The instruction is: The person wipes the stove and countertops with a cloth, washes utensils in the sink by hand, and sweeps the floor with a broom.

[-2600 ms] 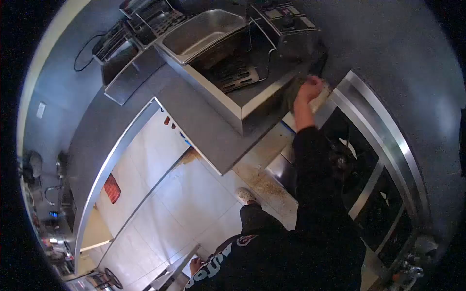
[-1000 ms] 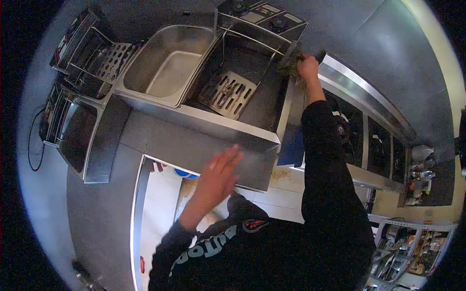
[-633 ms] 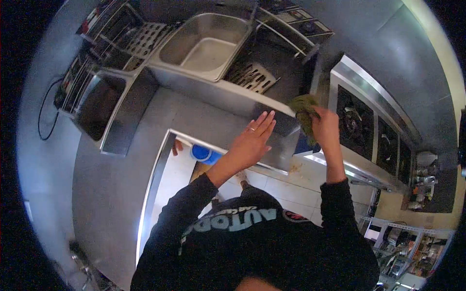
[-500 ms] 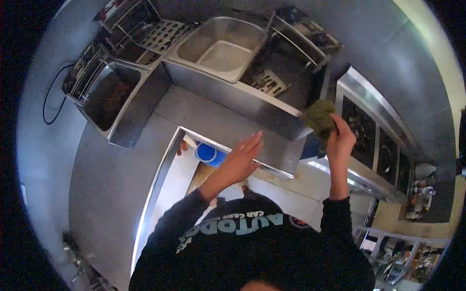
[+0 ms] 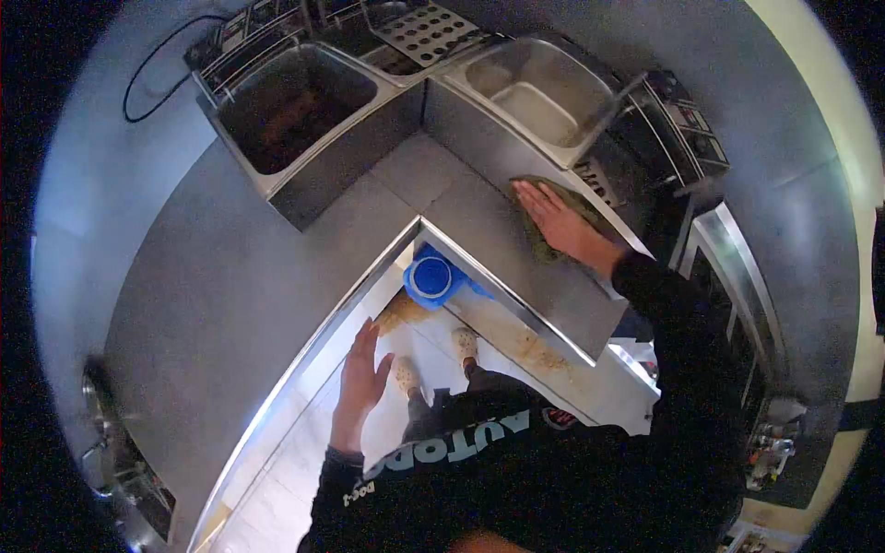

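Cloth (image 5: 583,203) lies under the right hand (image 5: 559,223), pressed flat, fingers extended, at the fryer (image 5: 479,124) front. Left hand (image 5: 359,380), open and empty, hovers near the counter (image 5: 230,276) edge. Upside-down shirt (image 5: 516,488) lettering reads "AUTOD", the rest unclear.

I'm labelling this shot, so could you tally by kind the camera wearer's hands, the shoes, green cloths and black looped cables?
Left hand and right hand: 2
Shoes: 2
Green cloth: 1
Black cable: 1
Total: 6

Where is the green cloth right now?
Right of centre in the head view, the green cloth is under the right hand, by the metal front panel below the steel basin.
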`<action>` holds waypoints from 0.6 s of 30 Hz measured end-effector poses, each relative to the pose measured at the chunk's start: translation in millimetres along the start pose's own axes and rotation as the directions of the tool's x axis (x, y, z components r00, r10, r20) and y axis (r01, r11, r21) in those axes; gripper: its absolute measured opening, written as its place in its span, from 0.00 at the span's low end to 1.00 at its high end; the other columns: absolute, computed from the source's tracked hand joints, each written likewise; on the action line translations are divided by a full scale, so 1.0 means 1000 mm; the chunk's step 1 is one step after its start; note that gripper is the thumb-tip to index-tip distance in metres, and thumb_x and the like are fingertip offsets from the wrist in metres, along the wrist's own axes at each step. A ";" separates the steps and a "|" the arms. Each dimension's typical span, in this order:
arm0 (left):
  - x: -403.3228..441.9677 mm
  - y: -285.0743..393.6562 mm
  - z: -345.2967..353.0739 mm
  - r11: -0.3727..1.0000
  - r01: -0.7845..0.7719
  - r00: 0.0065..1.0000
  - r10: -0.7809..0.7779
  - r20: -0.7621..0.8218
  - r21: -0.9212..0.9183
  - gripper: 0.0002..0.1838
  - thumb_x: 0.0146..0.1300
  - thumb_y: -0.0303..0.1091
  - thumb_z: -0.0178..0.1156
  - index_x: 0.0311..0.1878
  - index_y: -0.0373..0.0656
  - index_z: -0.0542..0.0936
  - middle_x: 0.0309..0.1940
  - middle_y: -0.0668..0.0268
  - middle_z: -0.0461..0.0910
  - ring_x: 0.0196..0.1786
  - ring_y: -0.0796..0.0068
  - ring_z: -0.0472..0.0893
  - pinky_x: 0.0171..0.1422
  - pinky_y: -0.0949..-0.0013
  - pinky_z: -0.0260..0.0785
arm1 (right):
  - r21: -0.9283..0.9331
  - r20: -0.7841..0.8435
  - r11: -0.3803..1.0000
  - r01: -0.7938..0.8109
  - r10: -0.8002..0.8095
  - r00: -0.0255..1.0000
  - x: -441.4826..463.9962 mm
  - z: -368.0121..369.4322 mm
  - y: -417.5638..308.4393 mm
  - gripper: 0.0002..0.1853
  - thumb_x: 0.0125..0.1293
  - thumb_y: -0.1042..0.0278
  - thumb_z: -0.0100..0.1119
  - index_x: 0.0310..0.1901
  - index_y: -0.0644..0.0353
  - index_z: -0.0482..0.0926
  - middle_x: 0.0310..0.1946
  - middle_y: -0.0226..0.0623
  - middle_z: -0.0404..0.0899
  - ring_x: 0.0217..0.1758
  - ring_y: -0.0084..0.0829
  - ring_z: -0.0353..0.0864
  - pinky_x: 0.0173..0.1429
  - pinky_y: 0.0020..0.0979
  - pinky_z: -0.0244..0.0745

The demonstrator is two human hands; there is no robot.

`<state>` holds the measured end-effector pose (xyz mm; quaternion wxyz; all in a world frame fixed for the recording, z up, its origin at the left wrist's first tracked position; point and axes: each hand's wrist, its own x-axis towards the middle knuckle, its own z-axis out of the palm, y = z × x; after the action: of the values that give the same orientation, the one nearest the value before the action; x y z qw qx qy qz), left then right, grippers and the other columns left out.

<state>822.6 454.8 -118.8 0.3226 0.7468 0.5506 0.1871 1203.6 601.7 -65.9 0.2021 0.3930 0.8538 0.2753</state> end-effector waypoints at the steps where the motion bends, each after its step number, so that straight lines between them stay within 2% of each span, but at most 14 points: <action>1: 0.001 0.000 0.001 1.000 0.006 1.000 -0.007 -0.015 -0.014 0.26 0.53 0.34 0.52 0.55 0.34 0.61 0.59 0.52 0.55 0.59 0.55 0.59 0.60 0.61 0.54 | -0.003 -0.031 1.000 0.030 -0.030 0.999 0.028 0.006 0.004 0.27 0.57 0.68 0.35 0.59 0.68 0.51 0.63 0.40 0.44 0.67 0.31 0.38 0.68 0.33 0.32; 3: -0.004 0.004 0.007 0.997 0.049 0.993 -0.055 -0.100 -0.068 0.26 0.53 0.31 0.53 0.56 0.37 0.60 0.60 0.55 0.54 0.59 0.56 0.59 0.61 0.63 0.53 | -0.164 -0.029 0.984 0.067 -0.073 0.997 0.091 -0.001 0.010 0.26 0.57 0.67 0.34 0.58 0.69 0.53 0.63 0.42 0.44 0.67 0.32 0.40 0.67 0.33 0.33; 4: -0.006 0.010 0.008 0.986 0.131 0.988 -0.138 -0.074 -0.099 0.26 0.52 0.29 0.54 0.56 0.37 0.60 0.59 0.54 0.55 0.59 0.56 0.59 0.62 0.63 0.53 | -0.130 -0.113 0.991 0.004 -0.019 0.993 0.131 0.011 0.015 0.26 0.57 0.67 0.34 0.58 0.69 0.53 0.63 0.43 0.44 0.67 0.34 0.40 0.67 0.35 0.33; 5: -0.009 0.008 0.014 0.992 0.067 0.989 -0.080 -0.123 -0.105 0.26 0.53 0.31 0.52 0.55 0.34 0.60 0.57 0.50 0.57 0.58 0.54 0.61 0.59 0.61 0.55 | -0.090 -0.197 0.994 -0.056 0.038 0.980 0.166 0.022 0.016 0.26 0.57 0.66 0.33 0.58 0.69 0.54 0.63 0.44 0.44 0.67 0.36 0.41 0.67 0.37 0.33; 6: -0.010 0.014 0.017 0.978 0.138 0.984 -0.153 -0.092 -0.158 0.26 0.52 0.31 0.52 0.55 0.34 0.60 0.57 0.50 0.57 0.58 0.53 0.61 0.59 0.62 0.55 | -0.104 -0.205 0.994 -0.045 0.023 0.978 0.190 0.011 0.015 0.26 0.57 0.66 0.33 0.58 0.69 0.54 0.63 0.44 0.44 0.67 0.36 0.41 0.67 0.37 0.33; 7: -0.012 0.020 0.019 0.956 0.210 0.973 -0.225 -0.052 -0.206 0.26 0.52 0.31 0.52 0.55 0.34 0.61 0.57 0.50 0.58 0.57 0.53 0.61 0.59 0.62 0.56 | -0.256 -0.097 0.965 -0.050 0.026 0.995 0.208 -0.008 0.014 0.26 0.57 0.66 0.33 0.58 0.69 0.53 0.63 0.44 0.44 0.66 0.39 0.41 0.67 0.40 0.33; 8: -0.015 0.019 0.026 0.954 0.217 0.971 -0.233 -0.056 -0.208 0.26 0.52 0.31 0.52 0.55 0.34 0.61 0.57 0.50 0.58 0.57 0.53 0.61 0.59 0.62 0.56 | -0.394 0.010 0.918 -0.043 0.051 0.999 0.219 -0.017 0.014 0.26 0.57 0.66 0.33 0.58 0.69 0.53 0.63 0.44 0.44 0.66 0.41 0.41 0.67 0.42 0.32; 9: -0.021 0.016 0.033 0.957 0.201 0.975 -0.215 -0.047 -0.210 0.26 0.52 0.31 0.52 0.55 0.35 0.61 0.57 0.50 0.58 0.57 0.53 0.62 0.59 0.62 0.56 | -0.387 0.013 0.921 -0.039 0.048 0.999 0.223 0.001 0.009 0.26 0.57 0.66 0.33 0.58 0.69 0.53 0.63 0.44 0.44 0.66 0.41 0.41 0.67 0.42 0.32; 11: -0.020 0.019 0.046 0.955 0.185 0.980 -0.198 -0.035 -0.232 0.26 0.52 0.32 0.53 0.55 0.35 0.61 0.56 0.50 0.59 0.57 0.53 0.62 0.59 0.63 0.56 | -0.400 -0.241 0.904 -0.152 0.057 0.969 0.222 0.048 0.006 0.25 0.57 0.67 0.33 0.57 0.70 0.55 0.63 0.44 0.44 0.66 0.43 0.40 0.66 0.45 0.32; 13: -0.024 0.016 0.046 0.963 0.189 0.981 -0.193 -0.004 -0.190 0.26 0.52 0.32 0.53 0.55 0.35 0.62 0.56 0.50 0.60 0.57 0.54 0.62 0.59 0.63 0.56 | -0.620 -0.090 0.784 -0.030 -0.033 0.995 0.172 0.061 -0.003 0.24 0.58 0.66 0.33 0.55 0.69 0.58 0.63 0.43 0.44 0.66 0.41 0.40 0.67 0.44 0.32; 14: -0.024 0.010 0.050 0.978 0.132 0.991 -0.136 -0.015 -0.160 0.25 0.53 0.32 0.53 0.54 0.35 0.62 0.56 0.50 0.60 0.57 0.54 0.62 0.60 0.63 0.55 | -0.316 -0.158 0.947 -0.059 0.009 0.987 0.137 0.094 -0.013 0.23 0.58 0.66 0.33 0.55 0.68 0.59 0.63 0.42 0.45 0.66 0.40 0.39 0.67 0.42 0.32; 15: -0.023 0.007 0.051 0.978 0.132 0.991 -0.134 0.000 -0.160 0.25 0.53 0.32 0.53 0.54 0.35 0.62 0.56 0.50 0.60 0.57 0.54 0.62 0.60 0.63 0.55 | 0.027 -0.208 0.997 -0.072 0.076 0.975 0.097 0.125 -0.025 0.23 0.58 0.66 0.33 0.54 0.66 0.61 0.63 0.41 0.45 0.66 0.39 0.39 0.67 0.41 0.33; 17: -0.016 -0.002 0.051 0.981 0.096 0.995 -0.093 0.031 -0.171 0.25 0.53 0.33 0.52 0.54 0.34 0.61 0.56 0.50 0.59 0.58 0.55 0.61 0.60 0.63 0.55 | -0.113 0.120 0.994 -0.008 0.022 0.993 0.000 0.095 -0.042 0.21 0.57 0.69 0.36 0.54 0.65 0.62 0.63 0.40 0.44 0.67 0.38 0.38 0.68 0.38 0.33; 18: -0.011 -0.006 0.049 0.994 0.041 0.999 -0.037 0.036 -0.106 0.26 0.54 0.35 0.52 0.55 0.34 0.61 0.56 0.51 0.60 0.58 0.55 0.61 0.60 0.63 0.54 | -0.087 0.236 0.996 -0.004 0.024 0.971 -0.031 0.070 -0.050 0.21 0.57 0.72 0.36 0.53 0.64 0.62 0.61 0.43 0.49 0.65 0.37 0.44 0.67 0.36 0.38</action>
<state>846.0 431.7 -157.9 0.3750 0.7207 0.5487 0.1973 1234.2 572.2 -146.7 0.3173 0.4199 0.8081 0.2644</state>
